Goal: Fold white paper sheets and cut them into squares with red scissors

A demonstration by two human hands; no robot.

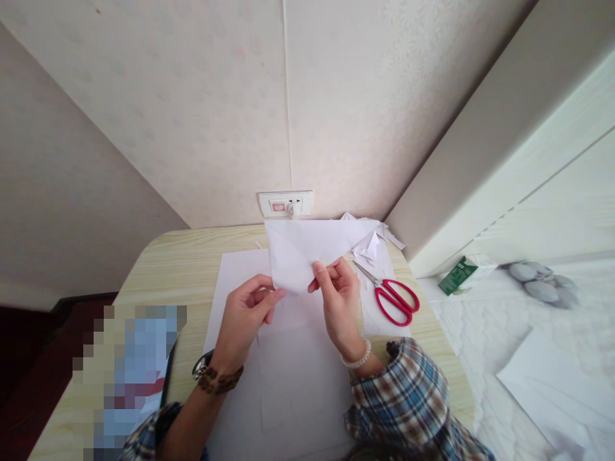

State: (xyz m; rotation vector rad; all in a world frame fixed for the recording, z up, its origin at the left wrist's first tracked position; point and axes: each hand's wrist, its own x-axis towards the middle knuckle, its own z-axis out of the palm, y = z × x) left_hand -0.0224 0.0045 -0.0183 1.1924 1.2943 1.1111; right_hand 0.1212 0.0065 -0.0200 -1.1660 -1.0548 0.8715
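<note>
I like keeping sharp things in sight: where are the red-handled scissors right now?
In the head view, the red-handled scissors lie right of centre, partly over white paper on the table, beside the right hand.

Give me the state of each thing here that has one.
Thin white paper sheet, pinched by left hand and right hand
Red-handled metal scissors, lying down, blades apparently closed
White rectangular wall socket, white plug inserted
Green-and-white box carton, apparently tipped on its side
White paper scraps, loose, some bent
</note>
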